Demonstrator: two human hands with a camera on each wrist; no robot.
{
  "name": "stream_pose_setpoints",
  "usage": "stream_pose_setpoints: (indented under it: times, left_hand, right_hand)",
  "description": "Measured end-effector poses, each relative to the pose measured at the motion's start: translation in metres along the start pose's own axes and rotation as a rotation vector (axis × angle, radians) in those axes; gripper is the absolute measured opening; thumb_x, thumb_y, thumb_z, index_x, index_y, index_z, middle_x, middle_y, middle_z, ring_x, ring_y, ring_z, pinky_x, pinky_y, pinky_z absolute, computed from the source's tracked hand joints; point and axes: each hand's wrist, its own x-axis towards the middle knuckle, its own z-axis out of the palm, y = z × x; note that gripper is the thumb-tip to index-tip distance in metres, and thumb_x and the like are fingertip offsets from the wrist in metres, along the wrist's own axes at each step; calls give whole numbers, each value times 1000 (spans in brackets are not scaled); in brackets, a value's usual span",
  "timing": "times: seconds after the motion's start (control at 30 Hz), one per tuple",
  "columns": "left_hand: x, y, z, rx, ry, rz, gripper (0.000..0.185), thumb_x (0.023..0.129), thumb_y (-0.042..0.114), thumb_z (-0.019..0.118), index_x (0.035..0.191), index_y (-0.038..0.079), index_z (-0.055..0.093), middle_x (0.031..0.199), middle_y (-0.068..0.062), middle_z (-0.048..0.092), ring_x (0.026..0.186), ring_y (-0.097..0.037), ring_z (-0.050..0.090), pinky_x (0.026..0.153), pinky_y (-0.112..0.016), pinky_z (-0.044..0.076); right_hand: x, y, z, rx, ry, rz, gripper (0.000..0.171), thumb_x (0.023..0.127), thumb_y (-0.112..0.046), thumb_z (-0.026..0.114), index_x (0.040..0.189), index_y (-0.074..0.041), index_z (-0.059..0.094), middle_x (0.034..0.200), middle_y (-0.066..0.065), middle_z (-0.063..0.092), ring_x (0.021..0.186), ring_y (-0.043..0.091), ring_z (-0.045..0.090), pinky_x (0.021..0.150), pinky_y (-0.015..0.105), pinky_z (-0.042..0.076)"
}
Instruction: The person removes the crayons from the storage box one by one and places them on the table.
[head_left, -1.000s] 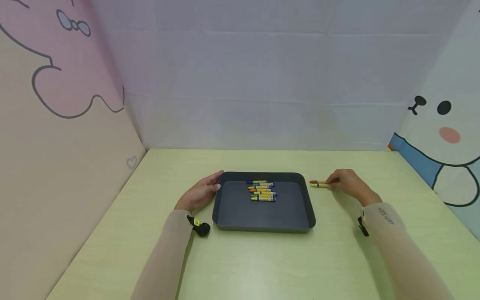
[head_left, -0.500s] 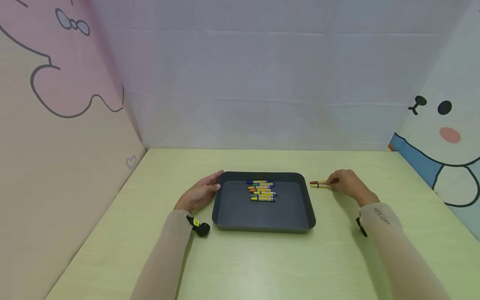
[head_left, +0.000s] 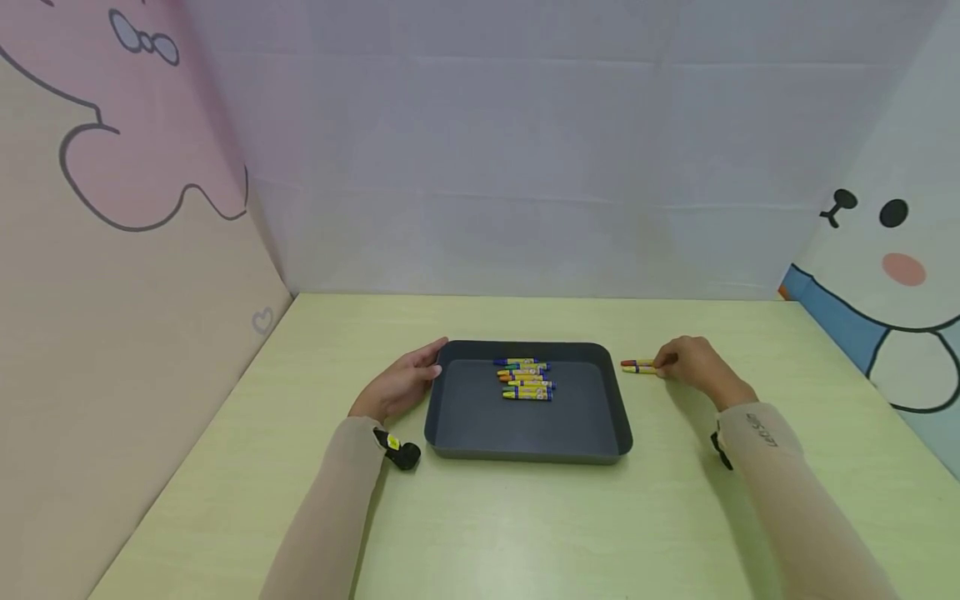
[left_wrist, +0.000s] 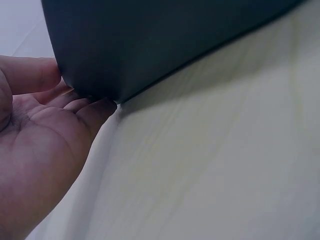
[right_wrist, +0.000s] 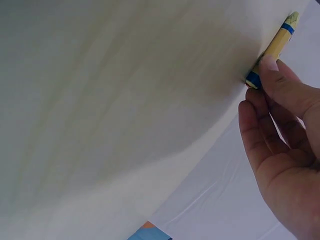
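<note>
A dark grey rectangular tray (head_left: 528, 433) lies on the table with several yellow-wrapped crayons (head_left: 528, 396) grouped inside it. My left hand (head_left: 401, 383) grips the tray's left side. In the left wrist view, the thumb lies against the tray's wall (left_wrist: 115, 45) while other fingers reach under its bottom edge. Right of the tray, two crayons lie side by side, a red-tipped crayon (head_left: 635, 362) behind a yellow-tipped crayon (head_left: 636, 370). My right hand (head_left: 697, 367) pinches their right ends between thumb and fingers. The right wrist view shows the thumb on the yellow-tipped crayon (right_wrist: 277, 46), mostly hiding the red one.
The pale wooden table (head_left: 480, 533) stretches in front of the tray and to both sides. A white sheet (head_left: 480, 167) hangs behind its back edge. Cartoon-printed panels stand at the left (head_left: 135, 333) and right (head_left: 900, 333).
The right forearm has shifted very slightly to the left, and the head view has tipped a little. Both hands keep their holds; the tray and crayons stay in place.
</note>
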Motion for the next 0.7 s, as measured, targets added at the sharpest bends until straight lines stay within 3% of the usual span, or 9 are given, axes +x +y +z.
stream_pose_setpoints:
  times: [0.7]
  left_hand:
    - [0,-1,0,-15,1,6,64,101,-3,34,156,10,4,162,-6,-12,149,-23,-14,121,-43,-1]
  right_hand:
    - [-1,-6,-7,28,-8,-7,13,84,2,67,95,6,72,89,18,70,80,26,64,70,41,53]
